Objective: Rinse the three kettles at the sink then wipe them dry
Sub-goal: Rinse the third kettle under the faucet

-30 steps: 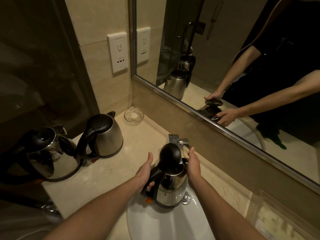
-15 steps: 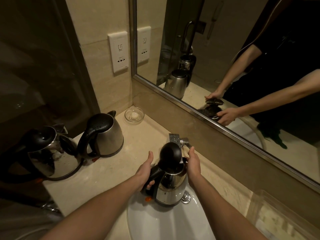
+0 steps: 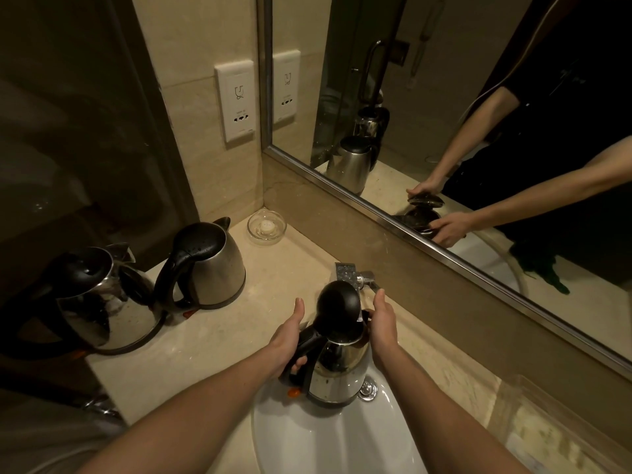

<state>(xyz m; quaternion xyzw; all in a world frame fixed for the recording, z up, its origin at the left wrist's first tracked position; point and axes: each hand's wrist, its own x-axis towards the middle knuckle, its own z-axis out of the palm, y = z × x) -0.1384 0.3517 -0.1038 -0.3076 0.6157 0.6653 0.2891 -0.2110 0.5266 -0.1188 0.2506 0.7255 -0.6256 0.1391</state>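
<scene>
A steel kettle [image 3: 337, 367] with its black lid raised hangs over the white sink [image 3: 328, 439], under the chrome tap [image 3: 359, 277]. My left hand [image 3: 289, 336] grips its black handle, thumb pointing up. My right hand [image 3: 383, 323] rests against the kettle's far side near the rim; how its fingers lie there is hidden. Two more steel kettles stand on the counter to the left: a matt one [image 3: 212, 268] with its lid down and a shiny one [image 3: 102, 302] at the far left.
A small glass dish [image 3: 266, 227] sits in the counter's back corner below a wall socket [image 3: 236, 100]. The mirror [image 3: 444, 97] runs along the back wall. A clear plastic tray [image 3: 547, 432] lies right of the sink. The beige counter [image 3: 212, 340] ends at a dark glass panel on the left.
Both hands and the kettle stay almost where they were over the sink; the view has shifted very slightly.
</scene>
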